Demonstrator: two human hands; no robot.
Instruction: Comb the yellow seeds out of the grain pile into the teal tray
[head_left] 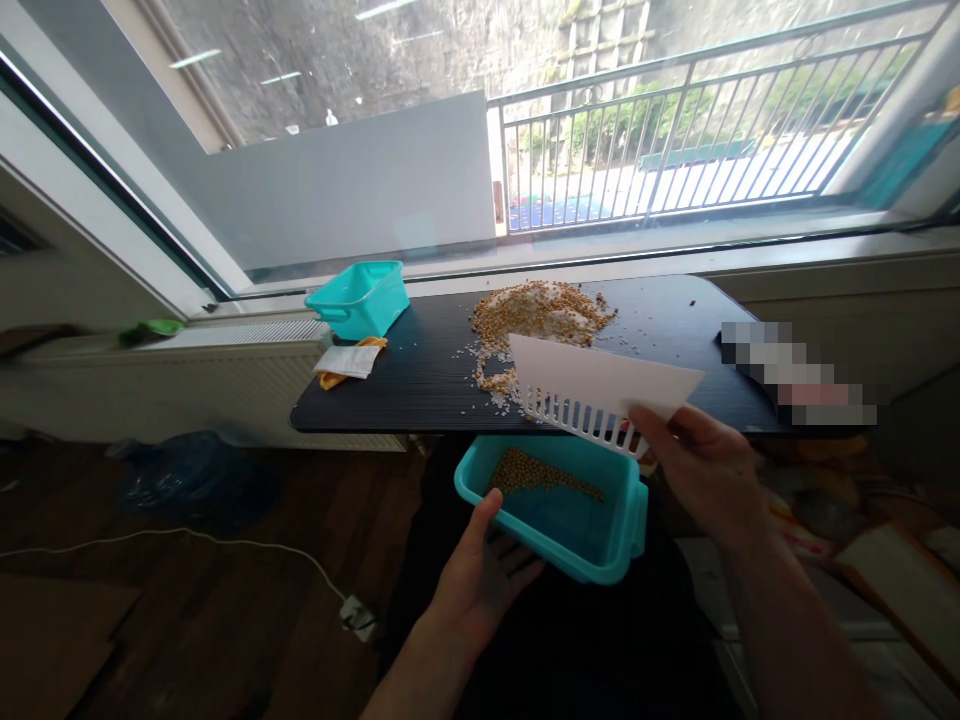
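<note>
My left hand [480,575] grips the near rim of a teal plastic bin [555,515], held just below the front edge of a black table [420,375]. Yellow beans [544,472] lie in the bin. My right hand [701,465] is closed on a white slotted scoop [596,392], which rests on the table edge above the bin. A pile of mixed yellow beans and white rice [536,312] is spread on the table behind the scoop, with some grains against its edge.
A second teal bin [360,297] stands at the table's back left, beside a white and orange packet [346,362]. A window with a railing runs behind. A white cable and plug [356,615] lie on the dark wooden floor at left.
</note>
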